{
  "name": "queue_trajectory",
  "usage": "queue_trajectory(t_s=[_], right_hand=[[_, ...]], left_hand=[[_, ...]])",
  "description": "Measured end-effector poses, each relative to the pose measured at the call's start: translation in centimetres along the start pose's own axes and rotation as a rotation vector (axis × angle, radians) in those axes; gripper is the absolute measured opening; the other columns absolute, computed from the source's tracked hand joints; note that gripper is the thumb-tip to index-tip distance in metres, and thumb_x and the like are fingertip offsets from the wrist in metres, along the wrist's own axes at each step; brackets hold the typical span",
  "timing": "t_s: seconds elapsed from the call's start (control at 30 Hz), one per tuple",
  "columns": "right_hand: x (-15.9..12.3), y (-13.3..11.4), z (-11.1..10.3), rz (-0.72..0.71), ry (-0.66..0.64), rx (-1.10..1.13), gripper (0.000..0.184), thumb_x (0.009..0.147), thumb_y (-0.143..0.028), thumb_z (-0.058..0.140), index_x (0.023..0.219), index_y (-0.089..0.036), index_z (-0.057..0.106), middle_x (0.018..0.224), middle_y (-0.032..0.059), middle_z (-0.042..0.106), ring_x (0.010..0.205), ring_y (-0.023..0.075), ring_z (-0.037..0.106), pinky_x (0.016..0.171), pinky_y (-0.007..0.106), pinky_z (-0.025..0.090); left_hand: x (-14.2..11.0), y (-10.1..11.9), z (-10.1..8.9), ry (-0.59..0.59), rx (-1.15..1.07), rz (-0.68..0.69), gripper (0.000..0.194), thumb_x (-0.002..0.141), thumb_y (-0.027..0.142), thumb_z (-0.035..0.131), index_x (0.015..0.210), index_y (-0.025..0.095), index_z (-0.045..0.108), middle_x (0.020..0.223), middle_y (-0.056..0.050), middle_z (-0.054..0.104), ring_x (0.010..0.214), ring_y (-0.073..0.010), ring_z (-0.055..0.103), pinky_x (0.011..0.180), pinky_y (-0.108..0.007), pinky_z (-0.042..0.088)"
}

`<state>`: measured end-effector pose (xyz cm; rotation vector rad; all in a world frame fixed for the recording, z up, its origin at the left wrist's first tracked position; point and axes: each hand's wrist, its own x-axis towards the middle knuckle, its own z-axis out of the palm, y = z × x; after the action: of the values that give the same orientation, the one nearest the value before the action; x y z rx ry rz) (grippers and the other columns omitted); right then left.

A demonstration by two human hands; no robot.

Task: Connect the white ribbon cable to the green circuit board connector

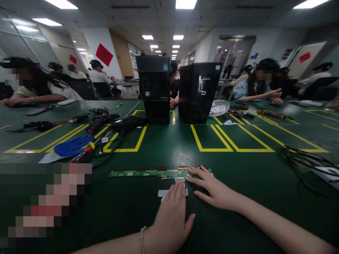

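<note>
A long narrow green circuit board lies flat on the green table in front of me. My left hand rests palm down with fingers stretched out, its fingertips on a small white flat piece just below the board's connector. My right hand lies open, fingers spread, with the fingertips touching the board's right end. Neither hand grips anything.
Two black computer towers stand beyond the board inside yellow floor-tape boxes. Blue glove, black tools and cables lie at left; a cable bundle at right; a white fan grille behind. Other people sit along both sides.
</note>
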<state>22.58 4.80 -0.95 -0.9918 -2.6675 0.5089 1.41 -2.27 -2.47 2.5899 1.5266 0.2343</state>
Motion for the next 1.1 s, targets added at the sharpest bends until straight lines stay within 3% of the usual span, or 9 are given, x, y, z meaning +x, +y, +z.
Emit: queue_trajectory(t_s=[0.27,0.57,0.83,1.1], right_hand=[[-0.08,-0.13,-0.06,0.011,-0.006,-0.035,0.045,0.096,-0.036,0.049,0.139,-0.029,0.04,0.149,0.0035,0.022,0.136,0.0265,0.017,0.112,0.055,0.013],[-0.13,-0.05,0.29,-0.008,0.031,-0.06,0.046,0.094,-0.032,0.05,0.138,-0.027,0.041,0.148,0.0058,0.026,0.135,0.0264,0.021,0.113,0.053,0.014],[-0.1,-0.04,0.25,0.001,0.015,-0.089,0.044,0.096,-0.034,0.048,0.139,-0.029,0.039,0.149,0.0029,0.023,0.136,0.0235,0.019,0.113,0.052,0.014],[-0.16,0.09,0.21,-0.004,0.014,-0.084,0.046,0.096,-0.036,0.048,0.14,-0.03,0.038,0.149,0.0033,0.022,0.136,0.0242,0.02,0.113,0.052,0.016]], left_hand=[[0.05,0.04,-0.37,-0.028,0.008,0.003,0.069,0.091,0.053,0.036,0.139,0.003,0.041,0.146,-0.02,0.036,0.134,-0.0322,0.036,0.11,-0.044,0.032],[-0.06,-0.21,-0.79,0.046,0.035,0.064,0.061,0.091,0.047,0.038,0.136,0.007,0.045,0.144,-0.017,0.041,0.134,-0.0301,0.035,0.113,-0.046,0.023],[-0.33,0.16,-0.65,0.027,0.039,0.048,0.064,0.092,0.048,0.035,0.137,0.004,0.044,0.143,-0.02,0.041,0.133,-0.0321,0.036,0.111,-0.045,0.029],[-0.35,0.41,-0.43,0.002,0.063,0.025,0.076,0.089,0.06,0.036,0.136,0.001,0.044,0.142,-0.023,0.041,0.13,-0.0352,0.04,0.106,-0.046,0.037]])
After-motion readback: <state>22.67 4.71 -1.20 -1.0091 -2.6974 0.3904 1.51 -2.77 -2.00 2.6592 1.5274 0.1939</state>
